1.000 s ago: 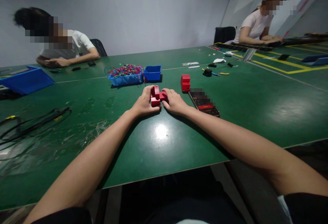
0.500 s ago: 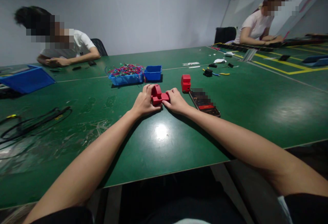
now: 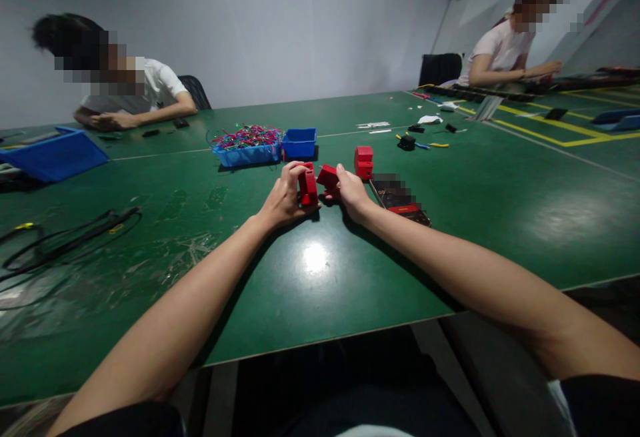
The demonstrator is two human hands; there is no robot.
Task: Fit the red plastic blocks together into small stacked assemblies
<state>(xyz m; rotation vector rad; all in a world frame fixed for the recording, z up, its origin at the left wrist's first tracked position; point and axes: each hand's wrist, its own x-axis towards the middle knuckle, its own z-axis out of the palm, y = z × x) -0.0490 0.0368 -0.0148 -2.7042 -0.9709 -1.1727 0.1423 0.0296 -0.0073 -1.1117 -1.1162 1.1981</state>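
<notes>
My left hand [image 3: 285, 193] is closed around a red block-like piece [image 3: 309, 187], standing on edge just above the table. To its right, my right hand [image 3: 353, 190] grips a smaller red block [image 3: 327, 177] between thumb and fingers, tilted toward the first piece. A narrow gap separates the two red parts. Behind my right hand stands another red piece [image 3: 363, 162], upright on the table and touched by neither hand. Close beside my right wrist lies a phone [image 3: 400, 198] with its screen up. What the red pieces are, I cannot tell.
Ahead on the green table [image 3: 320, 303] are a blue bin of coloured wires [image 3: 247, 153] and a smaller blue bin [image 3: 300, 143]. Black cables [image 3: 65, 243] lie at left, pliers [image 3: 423, 145] at right. One person [image 3: 135, 93] sits across at left, another [image 3: 500, 57] at right.
The two red pieces were together and are now apart. My right hand has turned and shifted slightly right with the smaller block; the left hand's piece has turned more upright.
</notes>
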